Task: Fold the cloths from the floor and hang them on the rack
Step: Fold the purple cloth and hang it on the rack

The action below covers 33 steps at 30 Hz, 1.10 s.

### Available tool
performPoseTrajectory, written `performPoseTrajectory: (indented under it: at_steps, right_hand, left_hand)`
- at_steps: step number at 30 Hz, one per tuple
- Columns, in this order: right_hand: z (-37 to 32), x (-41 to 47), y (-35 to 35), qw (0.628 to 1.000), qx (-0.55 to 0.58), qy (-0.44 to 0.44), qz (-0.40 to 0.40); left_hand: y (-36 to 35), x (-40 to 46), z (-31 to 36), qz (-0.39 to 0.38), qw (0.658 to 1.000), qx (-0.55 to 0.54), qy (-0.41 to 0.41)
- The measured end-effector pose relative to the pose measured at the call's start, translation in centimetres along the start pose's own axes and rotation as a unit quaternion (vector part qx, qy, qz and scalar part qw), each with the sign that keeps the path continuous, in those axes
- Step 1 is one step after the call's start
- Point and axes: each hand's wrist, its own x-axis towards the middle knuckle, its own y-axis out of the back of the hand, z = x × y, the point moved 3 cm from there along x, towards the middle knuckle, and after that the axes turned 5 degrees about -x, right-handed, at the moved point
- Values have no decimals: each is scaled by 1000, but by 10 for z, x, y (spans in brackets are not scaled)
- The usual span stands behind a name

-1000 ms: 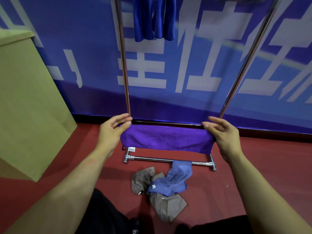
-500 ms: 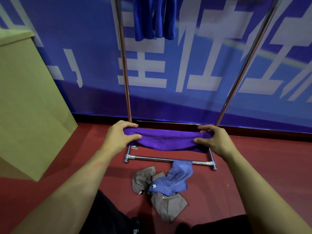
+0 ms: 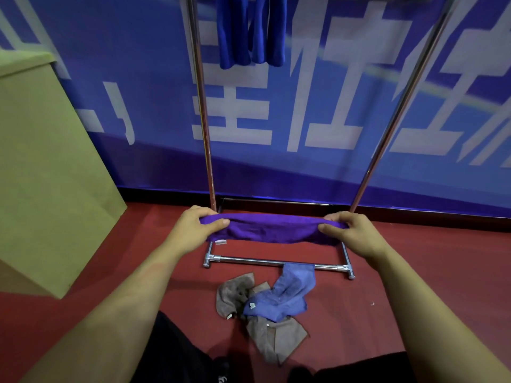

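While we hold the purple cloth (image 3: pixel 272 229) stretched between us, our left hand (image 3: pixel 193 228) pinches its left end and our right hand (image 3: pixel 351 233) pinches its right end. It hangs over the rack (image 3: pixel 276 262) base, between the two poles. A blue cloth (image 3: pixel 284 297) and brown cloths (image 3: pixel 273 338) lie nearer on the red floor (image 3: pixel 414 286).

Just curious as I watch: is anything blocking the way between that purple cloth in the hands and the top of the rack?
Nothing visible does. The purple cloth is held between the rack uprights with open space above; blue cloths already hang left of centre.
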Motion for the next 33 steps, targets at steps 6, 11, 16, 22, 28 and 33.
performPoseTrajectory:
  at_steps: [6, 11, 16, 22, 28, 33]
  right_hand:
    - [0, -2, 8, 979, 199, -41, 18]
    - [7, 0, 6, 983, 173, -47, 39]
    - [10, -3, 5, 970, 217, -105, -16]
    - [15, -6, 5, 976, 166, -129, -46]
    - [10, -7, -4, 984, 134, -96, -68]
    - [-8, -13, -23, 973, 168, -67, -141]
  left_hand:
    - [-2, -8, 2, -12, 949, -298, 98]
    - [-4, -5, 6, 45, 942, -323, 74]
    - [-8, -5, 18, 63, 915, -397, 35]
    - [-10, -9, 32, 106, 939, -328, -9]
    - [-23, -13, 47, 50, 976, -199, -70]
    - [-44, -23, 51, -81, 987, -34, -137]
